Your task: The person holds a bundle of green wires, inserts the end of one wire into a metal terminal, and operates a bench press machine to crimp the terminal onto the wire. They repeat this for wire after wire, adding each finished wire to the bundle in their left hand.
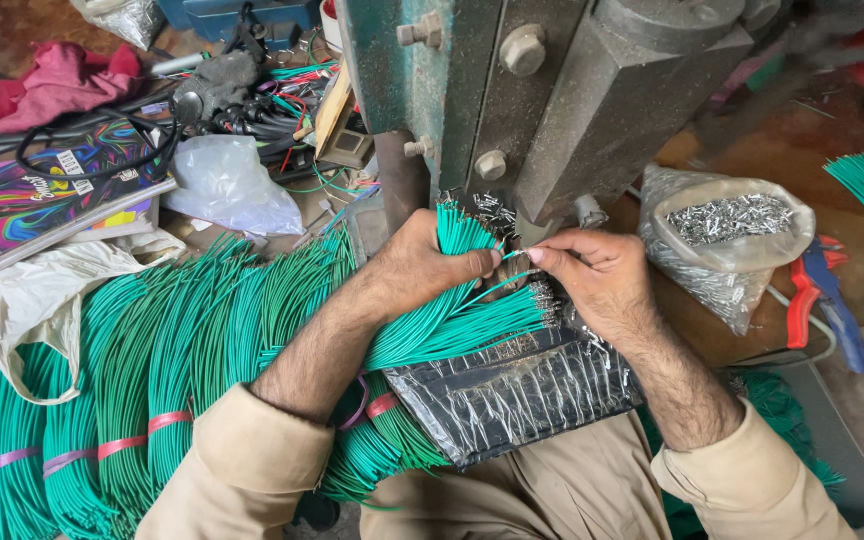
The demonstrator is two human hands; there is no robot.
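Ok, L hand (pixel 422 265) is clenched round a fat bundle of green wires (pixel 457 320), fist closed tight at the bundle's waist. Bundle runs on a slant: the far ends stick up out of my fist toward the press (pixel 552 90), the near ends fan out low and to the R, across the black plastic sheet (pixel 512 390) on my lap. So the long axis goes roughly upper-left to lower-right, w/ the fan tips ending right under my R hand (pixel 592 280).

R hand is pinched shut, thumb and forefinger nipping one single wire (pixel 512 277) pulled out from the bunch. That strand bridges the small gap btwn both hands, nearly level, its tip at my R fingertips (pixel 535 255) just below the base of the press. R hand is the nearer one to the machine's mouth and to the silver bits scattered there; L is just beside it, holding stock.

Bag of small metal terminals (pixel 727 225) sits off to the R on the tabletop, apart from my R hand but within the same side. More green wire bundles (pixel 152 380), tied w/ pink bands, lie heaped to my L, behind the L forearm. Can't tell if the wire tip carries a terminal, too small.
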